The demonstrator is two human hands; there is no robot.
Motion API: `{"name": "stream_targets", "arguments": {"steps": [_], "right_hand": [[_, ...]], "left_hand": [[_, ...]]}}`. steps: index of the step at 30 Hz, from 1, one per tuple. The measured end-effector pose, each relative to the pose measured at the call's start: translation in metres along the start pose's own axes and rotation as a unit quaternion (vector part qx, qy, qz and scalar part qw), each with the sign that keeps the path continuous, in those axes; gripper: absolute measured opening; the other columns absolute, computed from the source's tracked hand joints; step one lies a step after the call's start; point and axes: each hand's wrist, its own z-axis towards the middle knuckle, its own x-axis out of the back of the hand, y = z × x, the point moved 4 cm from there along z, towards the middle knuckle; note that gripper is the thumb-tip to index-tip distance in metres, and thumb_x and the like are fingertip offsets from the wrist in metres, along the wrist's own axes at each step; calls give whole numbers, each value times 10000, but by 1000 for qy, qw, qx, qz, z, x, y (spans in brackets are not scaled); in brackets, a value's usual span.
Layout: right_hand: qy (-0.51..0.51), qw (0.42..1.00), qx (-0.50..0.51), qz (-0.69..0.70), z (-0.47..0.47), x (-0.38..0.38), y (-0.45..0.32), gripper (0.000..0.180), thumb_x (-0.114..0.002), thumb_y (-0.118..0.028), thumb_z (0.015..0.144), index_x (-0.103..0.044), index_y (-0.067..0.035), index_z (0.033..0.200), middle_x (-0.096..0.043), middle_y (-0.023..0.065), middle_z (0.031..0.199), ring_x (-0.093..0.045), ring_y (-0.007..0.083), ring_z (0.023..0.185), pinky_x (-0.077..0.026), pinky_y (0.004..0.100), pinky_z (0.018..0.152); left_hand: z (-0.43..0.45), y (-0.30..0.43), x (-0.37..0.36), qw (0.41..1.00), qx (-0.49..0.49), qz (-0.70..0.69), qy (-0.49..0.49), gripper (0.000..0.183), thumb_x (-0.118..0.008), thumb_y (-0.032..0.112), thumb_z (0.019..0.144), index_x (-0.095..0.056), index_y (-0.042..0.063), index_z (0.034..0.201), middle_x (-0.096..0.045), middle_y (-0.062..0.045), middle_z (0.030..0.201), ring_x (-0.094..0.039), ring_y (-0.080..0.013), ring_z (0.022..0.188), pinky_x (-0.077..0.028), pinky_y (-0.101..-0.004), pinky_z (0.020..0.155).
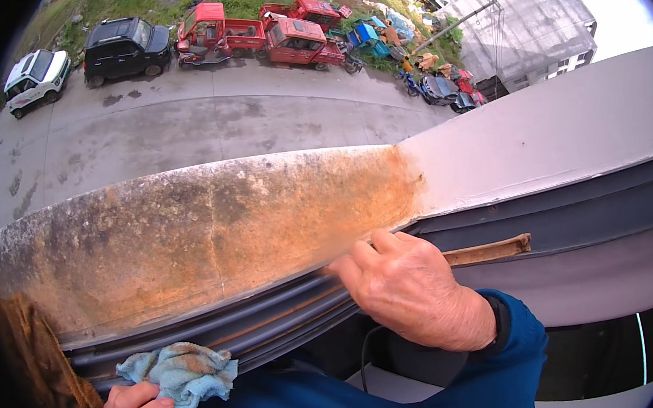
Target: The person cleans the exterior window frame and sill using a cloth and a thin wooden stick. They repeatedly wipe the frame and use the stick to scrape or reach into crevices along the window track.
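At the bottom of the head view, my left hand (140, 403) grips a blue terry cloth (189, 374) with brown stains, bunched over the near part of a dark metal window track (293, 313). My right hand (407, 284) is closed around a flat brown stick (488, 251), apparently bamboo or wood. The stick's end sticks out past the back of this hand, towards the right. My fingers are down at the track's far corner and hide the stick's other end. Orange-brown dirt lines one groove of the track.
Outside the track lies a stained concrete ledge (213, 232), dropping off to a paved road (194, 116) below. A pale side wall (548, 130) and dark window frame (571, 202) bound the right. A brown towel (48, 354) hangs at left. Parked vehicles (294, 39) stand beyond.
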Motion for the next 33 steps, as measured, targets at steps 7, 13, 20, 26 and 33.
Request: {"name": "stream_targets", "arguments": {"steps": [7,13,20,26,33], "right_hand": [[-68,990,-118,40,-17,-12,61,118,-732,-189,754,-678,-102,812,-621,35,705,-630,222,711,-509,338,620],[-35,991,-98,83,-27,-32,73,43,-693,-136,775,-678,-96,774,-663,60,734,-660,231,724,-510,351,601],[20,990,-60,127,-27,-38,66,93,-721,-149,771,-673,-107,839,-624,42,723,-616,223,697,-496,340,591],[57,990,-61,117,-30,-40,58,89,-730,-133,772,-662,-91,811,-601,52,697,-598,211,661,-486,331,555],[54,978,-65,193,-28,-42,66,111,-741,-123,744,-681,-86,829,-616,77,704,-621,264,675,-482,350,573]], "left_hand": [[-2,0,1,1000,5,1,-15,271,-706,-39,765,-660,3,1029,-643,-192,983,-627,-337,806,-513,-376,701],[0,-1,-2,1000,-7,15,-26,217,-671,34,824,-637,0,1035,-639,-222,1023,-625,-314,798,-510,-360,696],[-5,0,-10,994,47,25,91,238,-689,31,643,-666,86,873,-644,-89,819,-538,-211,604,-408,-300,553],[2,3,-8,995,56,18,85,230,-719,43,637,-689,87,862,-661,-81,825,-546,-198,601,-427,-281,546],[4,2,-4,996,49,2,68,331,-767,5,606,-728,109,919,-676,-47,887,-598,-172,640,-489,-252,549]]}}
